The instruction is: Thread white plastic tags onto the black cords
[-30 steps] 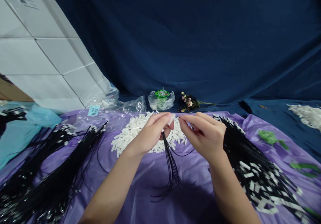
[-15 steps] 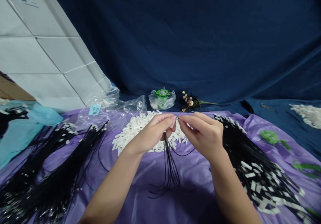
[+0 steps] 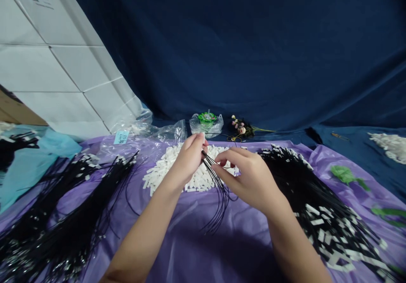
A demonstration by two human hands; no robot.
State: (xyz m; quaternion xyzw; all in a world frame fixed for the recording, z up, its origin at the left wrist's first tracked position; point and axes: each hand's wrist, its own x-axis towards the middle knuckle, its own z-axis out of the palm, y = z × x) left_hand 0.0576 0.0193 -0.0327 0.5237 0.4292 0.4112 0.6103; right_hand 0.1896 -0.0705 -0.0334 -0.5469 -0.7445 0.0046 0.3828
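My left hand (image 3: pixel 189 156) is closed around one end of a bundle of thin black cords (image 3: pixel 218 194), just over a pile of small white pieces (image 3: pixel 165 164). A small white piece (image 3: pixel 202 137) shows at its thumb tip. The loose cord ends hang and curve down over the purple sheet. My right hand (image 3: pixel 245 173) is to the right, its thumb and index finger pinched together at the cords just below the left hand. Which cord sits between these fingertips is too small to make out.
Black cord bundles with white ends lie at left (image 3: pixel 85 211) and right (image 3: pixel 294 185) on the purple sheet (image 3: pixel 177 240). Behind the pile are clear plastic bags (image 3: pixel 168 133), a green round item (image 3: pixel 207 117) and artificial flowers (image 3: pixel 241 127). White boxes (image 3: pixel 63 67) stand at left.
My right hand has left the white piece at the left fingertips and moved down to the cords. The left hand has shifted slightly left and up, and the cords now slant to the right.
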